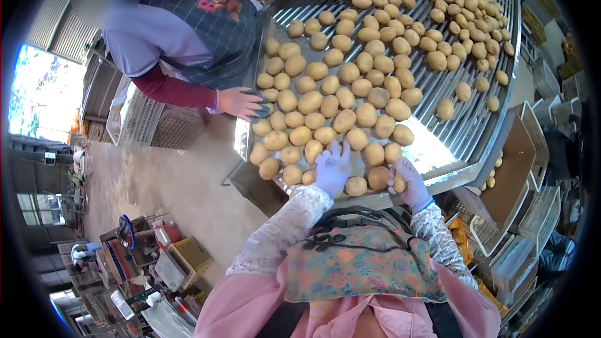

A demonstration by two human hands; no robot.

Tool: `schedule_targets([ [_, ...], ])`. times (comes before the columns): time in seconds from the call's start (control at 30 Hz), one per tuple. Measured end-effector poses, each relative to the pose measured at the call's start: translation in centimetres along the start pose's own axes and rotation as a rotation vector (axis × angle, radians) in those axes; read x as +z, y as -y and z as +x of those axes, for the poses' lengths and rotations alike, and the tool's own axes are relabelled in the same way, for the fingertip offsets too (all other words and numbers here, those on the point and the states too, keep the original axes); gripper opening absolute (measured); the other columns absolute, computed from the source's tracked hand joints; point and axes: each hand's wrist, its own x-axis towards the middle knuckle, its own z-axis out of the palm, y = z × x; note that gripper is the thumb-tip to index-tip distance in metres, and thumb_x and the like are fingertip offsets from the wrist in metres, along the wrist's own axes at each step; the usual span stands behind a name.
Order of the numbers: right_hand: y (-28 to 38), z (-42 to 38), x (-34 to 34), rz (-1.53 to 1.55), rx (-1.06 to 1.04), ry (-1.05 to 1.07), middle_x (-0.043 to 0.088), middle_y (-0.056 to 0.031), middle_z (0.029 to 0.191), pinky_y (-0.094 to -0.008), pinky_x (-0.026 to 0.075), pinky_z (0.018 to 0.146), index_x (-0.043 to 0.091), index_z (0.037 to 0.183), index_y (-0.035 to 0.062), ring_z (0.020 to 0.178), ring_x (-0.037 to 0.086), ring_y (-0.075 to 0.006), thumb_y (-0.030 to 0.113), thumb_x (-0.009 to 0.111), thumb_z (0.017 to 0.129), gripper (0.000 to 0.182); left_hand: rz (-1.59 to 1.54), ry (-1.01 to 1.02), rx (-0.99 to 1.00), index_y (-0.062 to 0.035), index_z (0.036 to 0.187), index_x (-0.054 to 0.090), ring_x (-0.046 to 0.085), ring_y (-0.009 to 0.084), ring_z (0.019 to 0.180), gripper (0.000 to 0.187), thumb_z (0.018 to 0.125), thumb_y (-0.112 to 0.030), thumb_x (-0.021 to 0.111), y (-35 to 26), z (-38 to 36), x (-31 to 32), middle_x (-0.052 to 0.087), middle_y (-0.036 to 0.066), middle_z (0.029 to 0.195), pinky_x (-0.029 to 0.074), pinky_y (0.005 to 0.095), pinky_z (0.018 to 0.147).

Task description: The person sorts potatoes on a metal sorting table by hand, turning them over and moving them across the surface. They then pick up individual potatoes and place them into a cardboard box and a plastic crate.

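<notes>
Many potatoes (pixel 343 120) lie spread over the metal sorting table (pixel 432 144). My left hand (pixel 332 168), in a pale lilac glove, rests at the near edge among them, fingers apart and pointing away from me. Nothing shows in its grasp, and potatoes lie close on both sides of it. Further right, my right hand (pixel 411 186), gloved alike, curls its fingers round a potato (pixel 399 183) at the table's rim. Between my hands sit a brownish potato (pixel 378 178) and a yellower potato (pixel 356 186).
Across the left side stands a co-worker in a checked apron (pixel 216 31), both hands by the potatoes. Metal rollers (pixel 466 119) carry more potatoes at the right and back. Plastic crates (pixel 532 213) stand at right; a yellow basket (pixel 190 258) sits on the lower left.
</notes>
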Motion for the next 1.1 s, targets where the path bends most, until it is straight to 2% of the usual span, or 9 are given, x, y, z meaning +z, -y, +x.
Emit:
schedule_targets([
  [0.2, 13.4, -5.0, -18.0, -0.375, -0.915, -0.424, 0.064, -0.0041, 0.106, -0.0312, 0.053, 0.084, 0.058, 0.121, 0.0078, 0.096, 0.063, -0.0155, 0.030, 0.059, 0.102, 0.030, -0.008, 0.102, 0.157, -0.0082, 0.125, 0.059, 0.060, 0.0348, 0.092, 0.044, 0.084, -0.023, 0.067, 2.3, 1.5, 1.2, 0.054, 0.020, 0.125, 0.049, 0.0471, 0.073],
  [0.27, 15.6, -7.4, -21.1, -1.248, -0.998, -1.490, 0.063, -0.0084, 0.121, -0.0333, 0.050, 0.096, 0.051, 0.137, 0.0031, 0.108, 0.061, -0.0183, 0.029, 0.061, 0.101, 0.045, -0.217, 0.144, 0.183, -0.0075, 0.123, 0.060, 0.061, 0.0363, 0.097, 0.041, 0.084, -0.021, 0.067, 2.1, 1.9, -0.3, 0.055, 0.020, 0.126, 0.051, 0.0488, 0.078],
  [0.47, 0.3, -1.7, -6.8, -0.615, -0.621, -0.058, 0.057, -0.0095, 0.132, -0.0330, 0.045, 0.103, 0.046, 0.145, 0.0037, 0.114, 0.057, -0.0220, 0.020, 0.057, 0.101, 0.049, -1.004, -0.172, 0.102, -0.0021, 0.137, 0.052, 0.055, 0.0402, 0.122, 0.060, 0.085, -0.025, 0.071, -7.3, 1.5, -7.6, 0.055, 0.024, 0.134, 0.043, 0.0474, 0.107],
  [0.5, -0.2, -1.9, -1.8, 0.034, -0.301, -0.057, 0.060, -0.0100, 0.129, -0.0323, 0.046, 0.101, 0.046, 0.144, 0.0066, 0.111, 0.059, -0.0223, 0.023, 0.063, 0.098, 0.052, -0.932, -0.104, 0.336, -0.0026, 0.141, 0.049, 0.054, 0.0399, 0.124, 0.063, 0.087, -0.028, 0.070, -8.0, 1.1, -8.1, 0.054, 0.024, 0.136, 0.042, 0.0467, 0.108],
  [0.63, 3.6, -3.8, -5.7, -0.205, -0.341, -0.051, 0.060, -0.0022, 0.104, -0.0273, 0.053, 0.063, 0.054, 0.127, 0.0103, 0.086, 0.065, -0.0161, 0.028, 0.063, 0.099, 0.034, -0.588, 0.111, 0.509, -0.0044, 0.139, 0.051, 0.055, 0.0392, 0.121, 0.062, 0.088, -0.035, 0.067, -2.2, 1.5, -6.8, 0.057, 0.021, 0.132, 0.043, 0.0465, 0.106],
  [0.73, 11.6, -7.4, -13.3, 0.056, -0.768, -0.330, 0.065, -0.0050, 0.112, -0.0254, 0.054, 0.074, 0.056, 0.130, 0.0099, 0.097, 0.066, -0.0152, 0.033, 0.060, 0.102, 0.036, -0.246, 0.263, -0.030, -0.0033, 0.137, 0.055, 0.051, 0.0422, 0.126, 0.057, 0.089, -0.035, 0.062, 7.8, 2.7, -5.5, 0.055, 0.020, 0.137, 0.040, 0.0555, 0.104],
  [0.8, 16.3, -10.0, -18.3, 0.118, -0.928, -0.502, 0.059, -0.0096, 0.124, -0.0312, 0.053, 0.095, 0.053, 0.131, 0.0054, 0.114, 0.060, -0.0186, 0.031, 0.061, 0.101, 0.041, 0.061, -0.289, -0.254, -0.0032, 0.138, 0.055, 0.043, 0.0484, 0.135, 0.061, 0.090, -0.040, 0.062, 13.1, 0.6, -0.1, 0.051, 0.024, 0.143, 0.032, 0.0611, 0.112],
  [0.87, 18.1, -9.3, -21.8, -0.244, -0.907, -0.917, 0.053, -0.0110, 0.140, -0.0345, 0.044, 0.107, 0.043, 0.148, 0.0099, 0.133, 0.050, -0.0206, 0.025, 0.056, 0.103, 0.049, 0.087, -0.266, -0.317, -0.0012, 0.143, 0.050, 0.037, 0.0515, 0.138, 0.067, 0.091, -0.043, 0.060, 12.2, 0.7, 1.9, 0.046, 0.026, 0.147, 0.026, 0.0662, 0.112],
  [1.1, 7.0, 2.1, -2.9, -1.689, -0.864, -0.118, 0.057, -0.0165, 0.137, -0.0413, 0.045, 0.106, 0.059, 0.135, 0.0085, 0.125, 0.056, -0.0329, 0.023, 0.075, 0.082, 0.057, -0.208, -0.086, 0.172, -0.0089, 0.145, 0.050, 0.030, 0.0489, 0.143, 0.065, 0.093, -0.046, 0.059, 0.8, -3.2, 0.2, 0.039, 0.028, 0.152, 0.023, 0.0613, 0.117],
])
